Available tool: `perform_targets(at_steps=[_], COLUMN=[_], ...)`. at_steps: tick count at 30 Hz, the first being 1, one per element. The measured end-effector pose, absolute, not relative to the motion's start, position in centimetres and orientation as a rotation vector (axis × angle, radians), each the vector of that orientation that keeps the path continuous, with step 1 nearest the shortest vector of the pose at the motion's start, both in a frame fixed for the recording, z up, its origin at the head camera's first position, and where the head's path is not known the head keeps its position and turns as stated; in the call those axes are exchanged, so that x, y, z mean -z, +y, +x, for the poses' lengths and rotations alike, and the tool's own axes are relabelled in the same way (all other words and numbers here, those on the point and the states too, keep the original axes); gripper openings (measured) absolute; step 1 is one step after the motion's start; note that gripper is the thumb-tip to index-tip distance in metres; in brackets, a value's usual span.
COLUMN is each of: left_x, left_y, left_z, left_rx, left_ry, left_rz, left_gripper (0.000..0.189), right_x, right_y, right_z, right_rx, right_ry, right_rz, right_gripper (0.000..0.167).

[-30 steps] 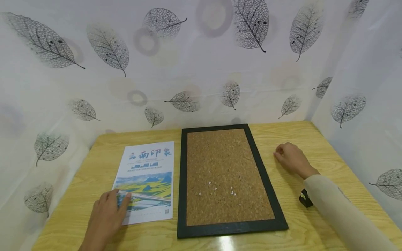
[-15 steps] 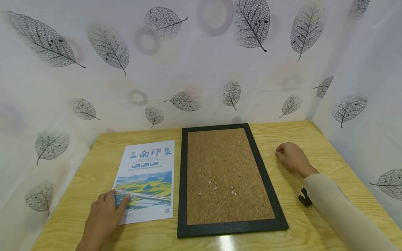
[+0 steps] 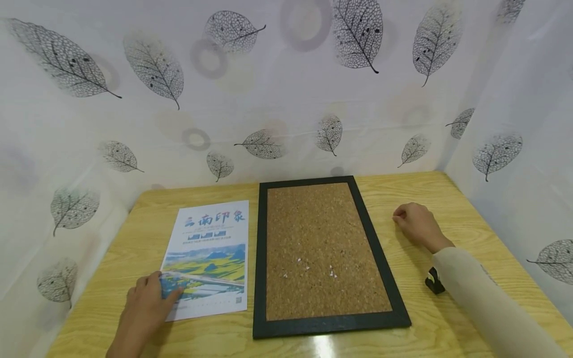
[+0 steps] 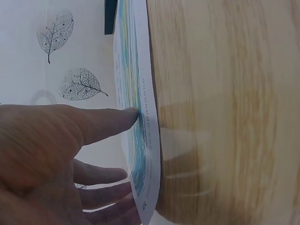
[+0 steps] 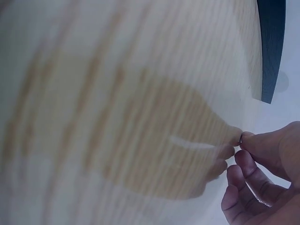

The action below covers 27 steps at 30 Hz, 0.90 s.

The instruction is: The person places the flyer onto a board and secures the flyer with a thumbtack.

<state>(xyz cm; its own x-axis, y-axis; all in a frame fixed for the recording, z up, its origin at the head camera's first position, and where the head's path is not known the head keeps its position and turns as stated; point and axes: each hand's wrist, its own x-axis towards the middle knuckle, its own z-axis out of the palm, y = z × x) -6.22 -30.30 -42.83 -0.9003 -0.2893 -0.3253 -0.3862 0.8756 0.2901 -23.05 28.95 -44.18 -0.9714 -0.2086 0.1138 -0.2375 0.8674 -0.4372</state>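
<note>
On the left, a printed poster (image 3: 210, 263) with a landscape picture and large Chinese characters lies on the table. My left hand (image 3: 145, 303) touches its lower left edge. In the left wrist view, the thumb (image 4: 110, 124) lies straight on the picture while the other fingers reach to the sheet's edge. To the right of the poster, a corkboard (image 3: 322, 238) with a black frame lies flat. Right of the corkboard, my right hand (image 3: 418, 226) rests on the table, fingers (image 5: 253, 173) loosely curled; nothing shows in it.
Several tiny white bits (image 3: 332, 273) sit on the cork. Behind the table (image 3: 483, 248) and at its sides hangs a leaf-patterned white curtain (image 3: 277, 89). A black strap (image 3: 434, 282) shows under the right sleeve (image 3: 488, 298). Light glares at the front edge.
My left hand has slid slightly left along the poster's edge, and the poster's lower left corner has shifted a little left with it. My right hand has hardly moved.
</note>
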Motion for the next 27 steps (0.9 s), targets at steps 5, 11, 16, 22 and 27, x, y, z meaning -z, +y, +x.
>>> perform_targets(at_steps=[5,11,16,22,27], left_x=[43.13,43.31,43.04,42.70,42.61], left_y=[-30.56,-30.88,-30.98,-31.02,-31.01], left_z=[-6.43,-6.48,-6.45,-6.41,-6.48], left_rx=[-0.539,-0.563,-0.586,-0.601,-0.612], left_ry=[2.772,2.776,2.782,2.781,2.777], left_rz=[-0.507,-0.482,-0.475,-0.495,-0.522], left_gripper=[0.090,0.090,0.087,0.081,0.075], right_x=[44.30,44.37,44.35,44.39,44.56], right_y=[28.95,28.93,28.91,29.03,29.13], right_z=[-23.12,-23.09,-23.15,-23.16,-23.16], right_rx=[-0.713,-0.715,-0.719,-0.710,-0.708], right_ry=[-2.976,-2.979,-2.974,-2.968,-2.963], right_rz=[0.352,0.339,0.335,0.341,0.345], right_gripper=[0.017,0.018,0.017,0.016,0.016])
